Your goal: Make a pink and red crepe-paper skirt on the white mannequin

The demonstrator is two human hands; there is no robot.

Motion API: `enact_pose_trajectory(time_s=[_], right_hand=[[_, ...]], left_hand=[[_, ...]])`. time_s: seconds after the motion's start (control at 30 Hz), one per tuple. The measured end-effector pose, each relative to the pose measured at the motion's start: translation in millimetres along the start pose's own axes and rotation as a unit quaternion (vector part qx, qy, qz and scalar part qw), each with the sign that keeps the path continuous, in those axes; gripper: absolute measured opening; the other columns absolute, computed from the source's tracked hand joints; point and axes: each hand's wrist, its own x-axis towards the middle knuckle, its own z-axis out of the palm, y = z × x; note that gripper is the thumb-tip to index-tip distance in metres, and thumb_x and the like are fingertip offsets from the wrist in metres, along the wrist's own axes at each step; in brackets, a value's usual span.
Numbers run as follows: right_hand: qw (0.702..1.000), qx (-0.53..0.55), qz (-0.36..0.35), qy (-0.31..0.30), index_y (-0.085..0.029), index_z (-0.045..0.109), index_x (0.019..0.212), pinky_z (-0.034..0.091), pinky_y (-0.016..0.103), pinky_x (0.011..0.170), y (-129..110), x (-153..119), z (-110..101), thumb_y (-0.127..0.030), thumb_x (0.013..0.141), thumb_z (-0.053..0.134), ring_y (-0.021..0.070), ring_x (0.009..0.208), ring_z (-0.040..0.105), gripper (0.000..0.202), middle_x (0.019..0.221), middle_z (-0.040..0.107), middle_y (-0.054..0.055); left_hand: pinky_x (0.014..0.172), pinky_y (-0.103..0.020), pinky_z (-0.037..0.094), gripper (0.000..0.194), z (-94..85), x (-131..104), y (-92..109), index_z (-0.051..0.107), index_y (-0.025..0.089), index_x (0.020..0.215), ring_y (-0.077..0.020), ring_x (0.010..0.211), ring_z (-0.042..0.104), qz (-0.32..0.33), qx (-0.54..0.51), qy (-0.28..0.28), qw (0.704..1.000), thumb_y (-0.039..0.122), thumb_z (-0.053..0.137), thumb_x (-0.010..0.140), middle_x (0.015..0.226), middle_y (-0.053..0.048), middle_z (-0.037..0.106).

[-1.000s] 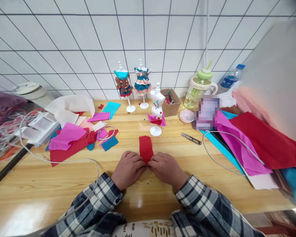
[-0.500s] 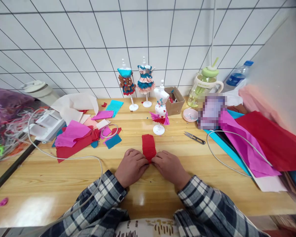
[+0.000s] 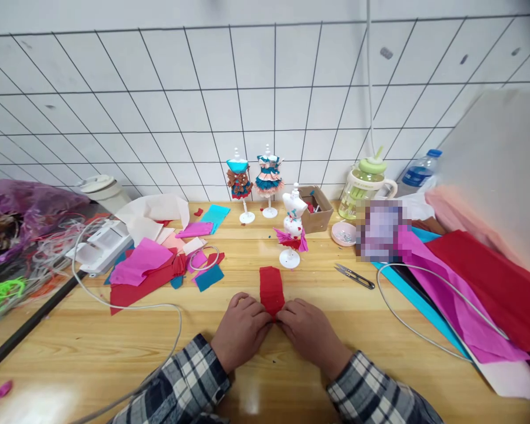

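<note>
A red paper strip [image 3: 271,288] lies upright in front of me on the wooden table, its near end pinched between my fingertips. My left hand [image 3: 242,330] grips the lower left corner with its fingers closed. On the lower right corner, my right hand [image 3: 311,334] is closed in the same way, the two hands almost touching. Just beyond the strip stands a small white mannequin [image 3: 294,227] with a magenta and red skirt piece. Behind it are a mannequin in a blue top and brown skirt [image 3: 239,182] and one in a ruffled teal and pink dress [image 3: 269,176].
Thread snips [image 3: 354,276], a pink dish [image 3: 344,234] and a cardboard box [image 3: 317,218] are right of centre. Coloured sheets [image 3: 481,288] and a looped cable fill the right. Paper scraps [image 3: 141,265], a white device [image 3: 100,247] and another cable lie left. A green-lidded bottle [image 3: 363,187] stands behind.
The view has tilted up, so everything sits lower in the picture. Both hands keep their hold on the near end of the red strip, with little other visible change.
</note>
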Motion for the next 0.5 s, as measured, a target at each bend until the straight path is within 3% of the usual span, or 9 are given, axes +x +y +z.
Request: enact_pose_trajectory(time_s=[0.5], right_hand=[[1.0,0.017,-0.002,-0.023,-0.021,0.062,0.088,0.038,0.029,0.072,-0.3,1.4,-8.5,-0.02,0.093,0.05,0.0172,0.085,0.053,0.013,0.088,0.063,0.002]], left_hand=[[0.086,-0.039,0.034,0.014,0.4,1.3,-1.6,0.066,0.024,0.085,-0.0178,0.083,0.055,-0.001,-0.003,0.004,1.0,0.024,0.053,0.09,0.082,0.0,0.066]])
